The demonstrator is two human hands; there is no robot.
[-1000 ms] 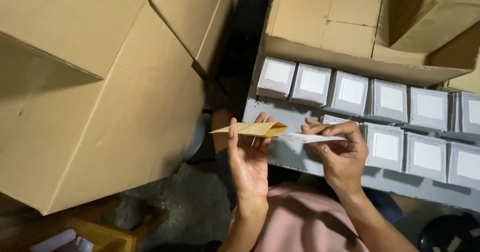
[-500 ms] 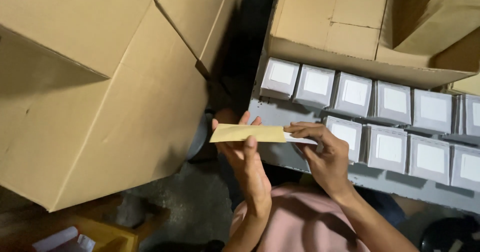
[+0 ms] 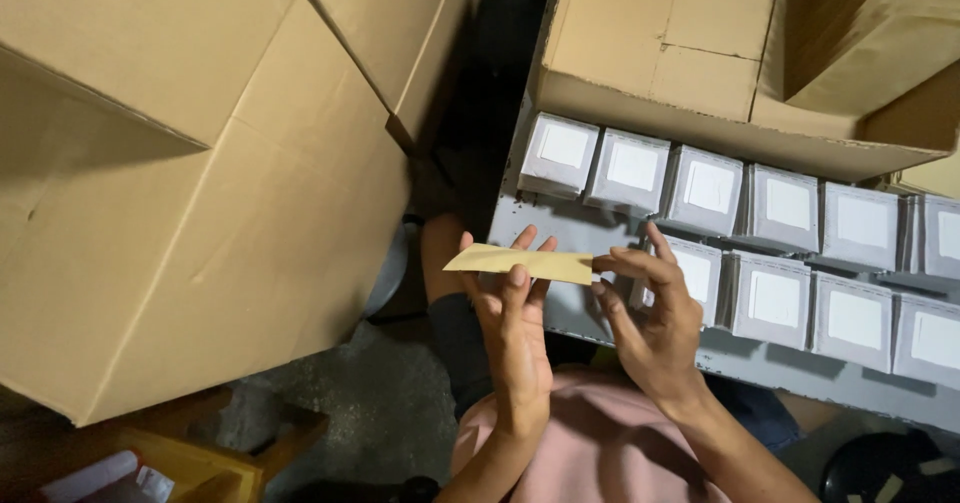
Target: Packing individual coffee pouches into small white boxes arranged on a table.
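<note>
tan card strip (image 3: 520, 262) btwn left hand (image 3: 515, 333) & right hand (image 3: 650, 313) — far end hidden

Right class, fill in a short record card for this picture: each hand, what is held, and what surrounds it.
left hand: palm up, supporting the tan folded card from below
right hand: pinching the card's right end
card: flat, roughly level, between both hands
behind hands: grey tray with rows of small grey boxes
left side: large cardboard box

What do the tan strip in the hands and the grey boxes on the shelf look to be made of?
Tan strip: thin matte kraft paper or card, probably, given its flat, sharp-edged look. Grey boxes: apparently matte paperboard with white paper labels, judging by folded edges.
</note>
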